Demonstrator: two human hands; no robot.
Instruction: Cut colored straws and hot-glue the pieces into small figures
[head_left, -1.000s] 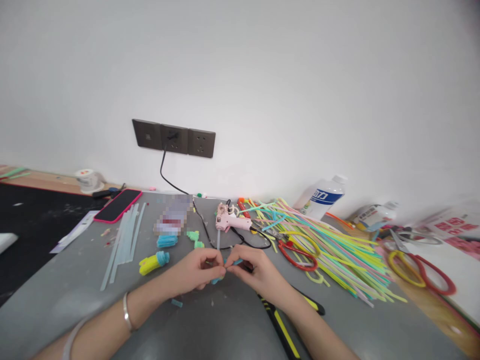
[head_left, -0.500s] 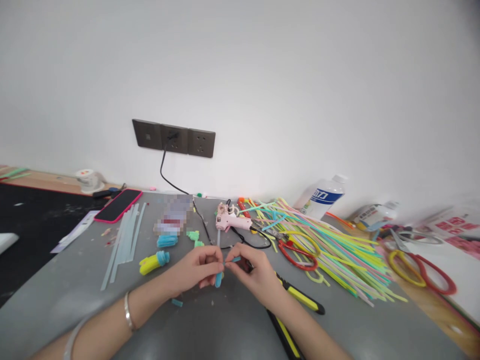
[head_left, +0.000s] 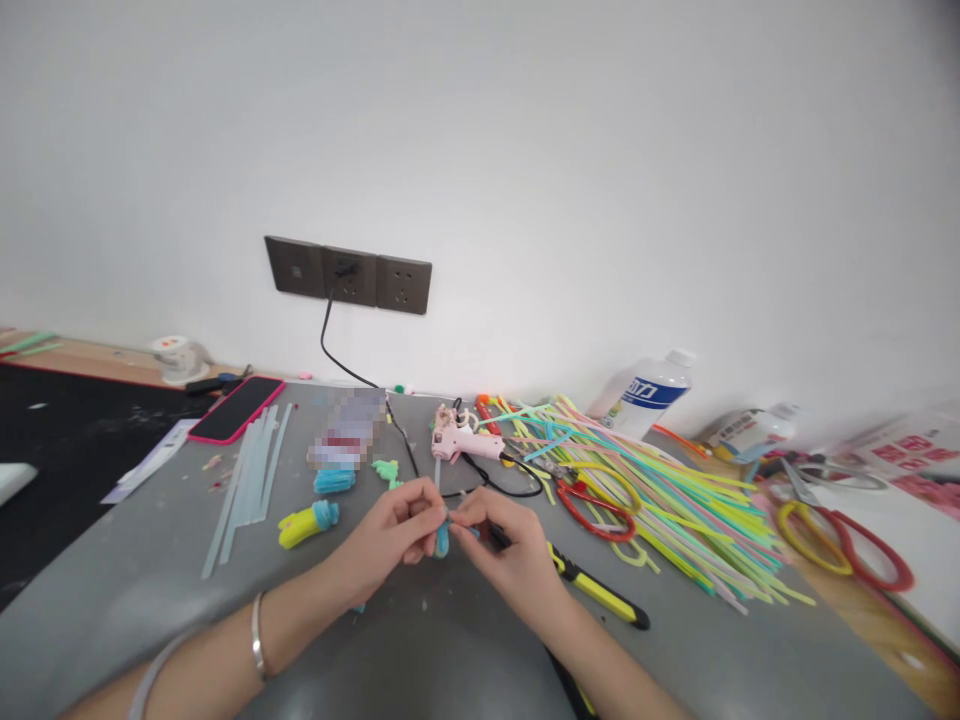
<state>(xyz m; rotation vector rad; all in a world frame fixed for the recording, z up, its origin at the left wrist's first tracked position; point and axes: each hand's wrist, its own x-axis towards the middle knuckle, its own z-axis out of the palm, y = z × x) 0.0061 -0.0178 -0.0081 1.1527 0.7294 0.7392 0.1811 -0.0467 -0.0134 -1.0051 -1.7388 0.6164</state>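
Observation:
My left hand (head_left: 401, 528) pinches a small bent piece of blue pipe cleaner (head_left: 442, 542) between thumb and fingers. Thumb and forefinger of my right hand (head_left: 514, 545) close on the same piece from the other side, and the fingertips of both hands nearly meet. A bit of blue shows beneath the right fingertips. Just beyond the hands lies a pink glue gun (head_left: 469, 443) with a glue stick in it. To the left of my left hand rest a yellow pipe-cleaner bundle (head_left: 298, 527) with a blue end and a blue coil (head_left: 334, 481).
Beside my right forearm lies a tool with yellow-and-black handles (head_left: 604, 597), partly covered. Red-and-yellow scissors (head_left: 598, 512) touch a spread of coloured pipe cleaners (head_left: 675, 490). Glue sticks (head_left: 251, 475), a phone (head_left: 238, 410) and green pieces (head_left: 387, 471) lie left. A white bottle (head_left: 643, 393) stands behind.
Both hands have shifted slightly and drawn closer together. The blue piece has moved a little up and right, and my left hand now covers more of the green pieces.

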